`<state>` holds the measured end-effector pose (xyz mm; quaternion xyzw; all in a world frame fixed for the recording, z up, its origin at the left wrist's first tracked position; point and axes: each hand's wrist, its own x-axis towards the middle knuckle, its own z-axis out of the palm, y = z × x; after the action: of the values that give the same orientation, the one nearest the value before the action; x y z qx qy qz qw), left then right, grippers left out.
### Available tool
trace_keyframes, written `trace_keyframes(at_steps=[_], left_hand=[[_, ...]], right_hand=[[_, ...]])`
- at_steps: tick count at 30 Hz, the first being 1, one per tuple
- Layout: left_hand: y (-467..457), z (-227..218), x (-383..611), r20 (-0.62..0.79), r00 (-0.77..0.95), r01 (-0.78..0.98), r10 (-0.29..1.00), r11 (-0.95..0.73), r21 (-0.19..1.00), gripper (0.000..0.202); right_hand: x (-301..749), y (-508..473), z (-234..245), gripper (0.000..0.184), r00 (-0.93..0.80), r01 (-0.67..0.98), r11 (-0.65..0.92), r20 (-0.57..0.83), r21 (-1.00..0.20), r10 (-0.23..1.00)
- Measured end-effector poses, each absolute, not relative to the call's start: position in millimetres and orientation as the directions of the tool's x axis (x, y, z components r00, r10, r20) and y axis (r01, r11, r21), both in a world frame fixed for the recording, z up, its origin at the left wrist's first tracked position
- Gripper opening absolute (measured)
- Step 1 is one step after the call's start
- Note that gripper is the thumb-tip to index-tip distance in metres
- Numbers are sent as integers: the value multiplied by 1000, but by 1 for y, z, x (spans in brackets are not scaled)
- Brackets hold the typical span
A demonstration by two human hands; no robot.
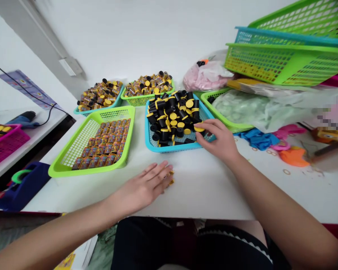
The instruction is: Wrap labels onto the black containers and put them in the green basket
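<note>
Right hand [218, 140] is curled and pinching a yellow-capped black cylinder [199, 128] at the near rim of the blue mesh basket [180, 148], which is heaped with more of the same black cylinders [171, 120], loose and jumbled. Left hand [142, 187] is open, palm down, fingers spread, gripping nothing, its fingertips just beside a few small yellow-and-black pieces [169, 178] on the worktop [214, 191].

White worktop runs along a white wall [129, 37]. Near its left side sits a lime-green mesh tray [87, 170] with labelled containers [101, 144] in tidy rows. Toward the back edge are a teal basket [81, 111] and a green basket [141, 101], both piled with labelled containers and black and yellow caps. Back right corner: a pink plastic bag [205, 77], stacked green and teal baskets [259, 63], and a green basket [222, 116] holding a pale green plastic bag [259, 107]. Right side has crumpled blue material [257, 138], an orange piece [294, 156] and rubber bands [286, 171]. Off left, a lower white side table [45, 127] carries a magenta basket [5, 146] and a blue hot-glue gun [24, 119] with a black cable [25, 90]. Far right is blurred.
</note>
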<state>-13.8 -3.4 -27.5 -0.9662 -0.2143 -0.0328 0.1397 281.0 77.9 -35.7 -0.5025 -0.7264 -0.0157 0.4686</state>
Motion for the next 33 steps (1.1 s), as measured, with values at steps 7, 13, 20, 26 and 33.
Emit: trace_keyframes(at_steps=[7, 13, 20, 26, 33], left_hand=[[-75, -80, -20, 85, 896, 443, 435, -869, -219, 51], [-73, -25, -22, 306, 835, 397, 457, -886, 240, 41], [20, 22, 36, 353, 399, 211, 846, -459, 863, 11], [46, -31, 49, 114, 430, 97, 895, -171, 981, 66], [39, -45, 41, 198, 516, 87, 833, -281, 956, 90]], right_hand=[[286, 82, -42, 24, -98, 748, 542, 745, -382, 660], [286, 83, -44, 25, -139, 734, 602, 798, -315, 587], [268, 70, -36, 28, -140, 637, 718, 874, -280, 465], [257, 54, -33, 25, 18, 383, 651, 710, -655, 704], [245, 43, -30, 20, -35, 233, 503, 509, -833, 860]])
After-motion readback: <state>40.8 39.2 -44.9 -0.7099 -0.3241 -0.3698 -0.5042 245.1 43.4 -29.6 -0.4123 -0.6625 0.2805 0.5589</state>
